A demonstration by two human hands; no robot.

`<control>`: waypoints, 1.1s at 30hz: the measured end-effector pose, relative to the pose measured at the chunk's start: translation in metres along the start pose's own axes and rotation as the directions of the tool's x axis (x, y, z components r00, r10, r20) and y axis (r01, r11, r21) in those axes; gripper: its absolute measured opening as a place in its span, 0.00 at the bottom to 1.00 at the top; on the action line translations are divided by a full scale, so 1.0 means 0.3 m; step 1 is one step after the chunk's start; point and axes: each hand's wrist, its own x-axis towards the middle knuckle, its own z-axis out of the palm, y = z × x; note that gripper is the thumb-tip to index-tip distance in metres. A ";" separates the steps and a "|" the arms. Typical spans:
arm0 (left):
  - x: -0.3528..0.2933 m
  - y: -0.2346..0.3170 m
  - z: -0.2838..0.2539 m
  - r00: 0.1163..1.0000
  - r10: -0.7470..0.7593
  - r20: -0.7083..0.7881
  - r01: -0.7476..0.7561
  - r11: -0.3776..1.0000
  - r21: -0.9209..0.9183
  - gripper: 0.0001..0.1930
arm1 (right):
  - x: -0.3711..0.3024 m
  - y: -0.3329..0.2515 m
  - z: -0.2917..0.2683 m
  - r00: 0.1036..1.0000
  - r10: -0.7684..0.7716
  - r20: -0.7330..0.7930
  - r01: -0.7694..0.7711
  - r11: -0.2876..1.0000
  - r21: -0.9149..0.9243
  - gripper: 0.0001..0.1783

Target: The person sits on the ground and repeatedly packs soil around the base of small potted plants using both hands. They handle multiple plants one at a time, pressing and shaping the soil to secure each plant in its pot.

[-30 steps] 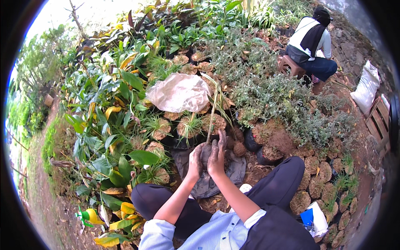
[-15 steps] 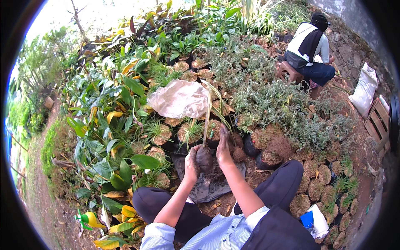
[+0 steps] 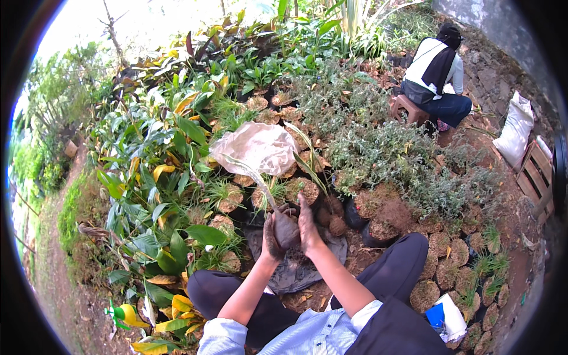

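Observation:
Between my hands is a dark, rounded soil ball (image 3: 286, 231), held above a grey plastic sheet. A long pale stem (image 3: 258, 176) rises from it, leaning up and to the left. My left hand (image 3: 270, 238), dirty with soil, cups the left side of the ball with its fingers curled behind. My right hand (image 3: 308, 226) presses its palm and fingers along the right side. Just beyond the right hand lie more brown soil balls (image 3: 338, 225), with a yellow-green leaf standing above them. Loose dark soil lies under my hands on the grey sheet (image 3: 297, 276).
A crumpled whitish plastic sheet (image 3: 255, 148) covers pots ahead. Broad-leaved plants (image 3: 171, 236) crowd the left, grey-green bushy plants (image 3: 387, 145) the right. Potted seedlings (image 3: 449, 266) stand beside my right knee. Another person (image 3: 435, 74) sits on a brown stool at far right.
My right hand has moved left, from apart to against the soil ball. The stem has tipped from nearly upright to leaning left, and the ball has turned with it.

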 end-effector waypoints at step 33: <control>-0.012 -0.016 0.014 0.987 -0.162 -0.021 0.162 0.986 0.029 0.19 | -0.073 0.014 -0.032 0.826 -0.402 0.396 0.429 -0.008 -0.903 0.46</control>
